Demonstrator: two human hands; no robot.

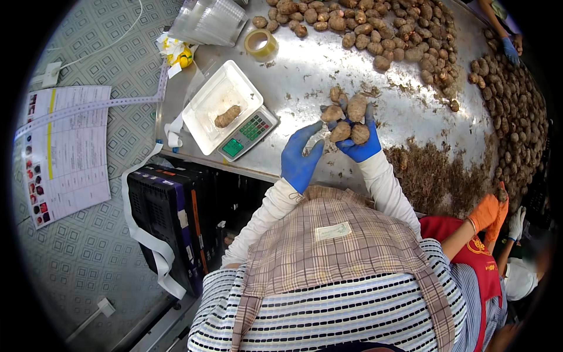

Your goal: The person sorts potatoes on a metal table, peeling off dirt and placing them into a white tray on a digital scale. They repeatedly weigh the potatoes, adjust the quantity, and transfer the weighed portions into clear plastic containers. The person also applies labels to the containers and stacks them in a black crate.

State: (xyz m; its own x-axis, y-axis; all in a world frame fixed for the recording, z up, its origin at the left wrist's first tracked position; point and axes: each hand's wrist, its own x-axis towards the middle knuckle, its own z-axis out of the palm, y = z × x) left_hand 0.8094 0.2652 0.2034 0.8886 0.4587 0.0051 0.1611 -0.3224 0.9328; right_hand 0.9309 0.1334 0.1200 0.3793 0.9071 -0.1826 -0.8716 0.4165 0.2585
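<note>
My right hand (365,147), in a blue glove, holds several small brown taro corms (356,108) on its palm and fingers above the metal table. Just left of them, my left hand (301,154) has its fingers and thumb apart, with nothing seen in it. Further left, a white tray (200,99) sits tilted in view on a digital scale (247,134) with a lit green display. One taro corm (227,116) lies in that tray.
Behind the scale are a tape roll (272,47) and stacked clear plastic containers (215,20). A large taro pile (396,37) covers the far table; root debris (435,176) lies right. Black crates (169,211) stand below left. Co-workers' gloved hands, including an orange glove (484,213), are at right.
</note>
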